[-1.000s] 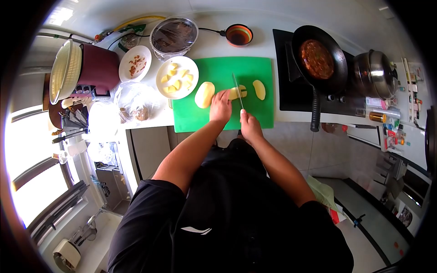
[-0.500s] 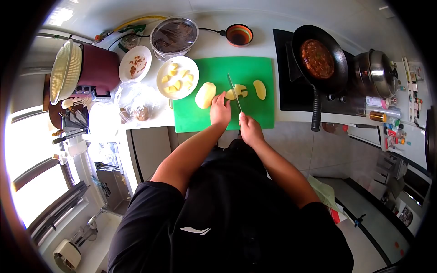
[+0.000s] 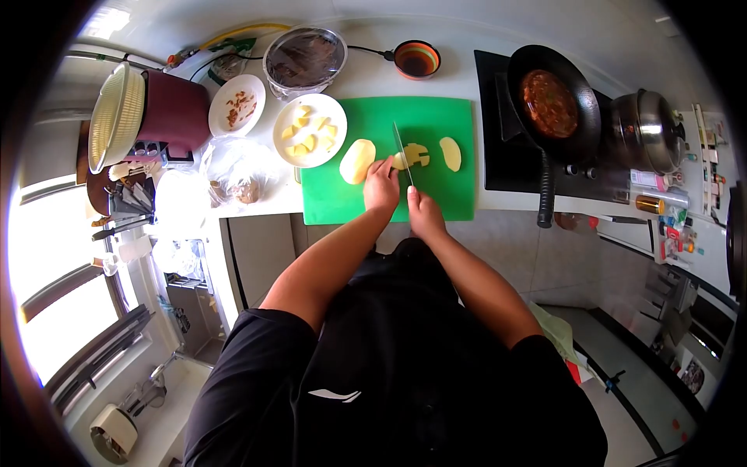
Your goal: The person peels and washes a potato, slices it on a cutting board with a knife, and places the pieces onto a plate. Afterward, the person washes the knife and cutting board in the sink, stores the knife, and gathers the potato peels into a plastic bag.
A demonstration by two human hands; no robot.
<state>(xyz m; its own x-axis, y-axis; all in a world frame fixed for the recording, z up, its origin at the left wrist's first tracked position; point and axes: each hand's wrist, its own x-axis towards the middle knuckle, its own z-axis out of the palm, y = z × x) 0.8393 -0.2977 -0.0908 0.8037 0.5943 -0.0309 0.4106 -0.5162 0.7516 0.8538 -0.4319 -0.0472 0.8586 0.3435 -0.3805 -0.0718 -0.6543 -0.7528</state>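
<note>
My right hand (image 3: 425, 212) is wrapped round the handle of a kitchen knife (image 3: 401, 146), its blade pointing away from me over a green cutting board (image 3: 327, 198). Just left of the blade, my left hand (image 3: 381, 187) presses its fingertips on a piece of peeled potato (image 3: 398, 161). Cut potato pieces (image 3: 419, 154) lie together against the blade's right side. Farther right is a single potato slice (image 3: 450, 154). A larger peeled potato piece (image 3: 357, 161) rests beside my left fingers. Potato chunks fill part of a white plate (image 3: 313, 160) at the board's upper left corner.
A black wok (image 3: 587, 117) with reddish food sits on the cooktop (image 3: 492, 156), its handle jutting toward me. Beside it stands a steel pot (image 3: 652, 128). Behind the board are a film-covered bowl (image 3: 305, 60) and an orange-rimmed bowl (image 3: 417, 59). A plastic bag (image 3: 233, 167) lies left.
The whole view has shifted slightly to the right. My right hand and the knife have moved a little forward and left relative to the board. My left hand still holds the potato piece.
</note>
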